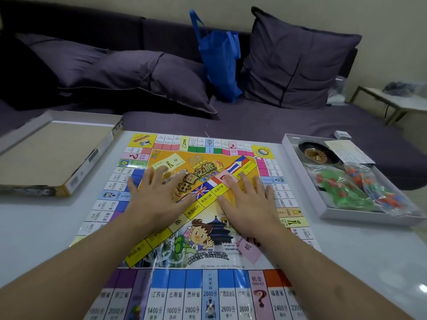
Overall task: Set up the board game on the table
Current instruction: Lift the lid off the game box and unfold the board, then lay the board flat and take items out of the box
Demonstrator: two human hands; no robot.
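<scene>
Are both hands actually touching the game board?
Touching. The head view shows the left hand and right hand lying flat, fingers spread, palms down on the game board.

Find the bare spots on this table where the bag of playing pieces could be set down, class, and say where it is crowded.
Bare table lies left of the game board, in front of the upturned box lid. Another patch lies at the near right, below the white box tray. The centre is crowded: the left hand and right hand lie flat on the board.
</scene>
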